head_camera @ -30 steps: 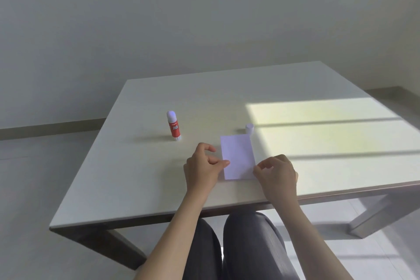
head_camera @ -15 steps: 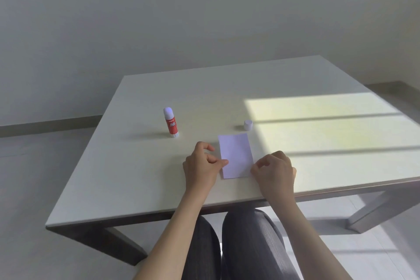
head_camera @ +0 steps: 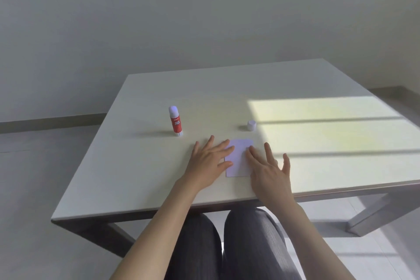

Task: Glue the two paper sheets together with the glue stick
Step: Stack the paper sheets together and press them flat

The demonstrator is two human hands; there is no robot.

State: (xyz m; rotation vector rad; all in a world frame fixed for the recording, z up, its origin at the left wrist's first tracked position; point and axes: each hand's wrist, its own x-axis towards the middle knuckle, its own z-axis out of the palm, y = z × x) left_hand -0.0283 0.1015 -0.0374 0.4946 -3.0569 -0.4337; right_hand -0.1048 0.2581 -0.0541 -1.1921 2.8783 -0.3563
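A pale table point(head_camera: 141, 166) fills the frame's centre before a plain grey wall point(head_camera: 159, 18), sunlight point(head_camera: 318, 125) striping its right side, grey floor point(head_camera: 34, 188) at lower left.

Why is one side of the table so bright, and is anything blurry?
Head view: sunlight falls in a striped patch on the table right of the cap; the glue stick throws a long shadow leftward; both hands and the paper look slightly soft; the wide lens makes the table edges splay.

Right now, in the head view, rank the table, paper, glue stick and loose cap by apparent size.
1. table
2. paper, partly covered by both hands
3. glue stick
4. cap
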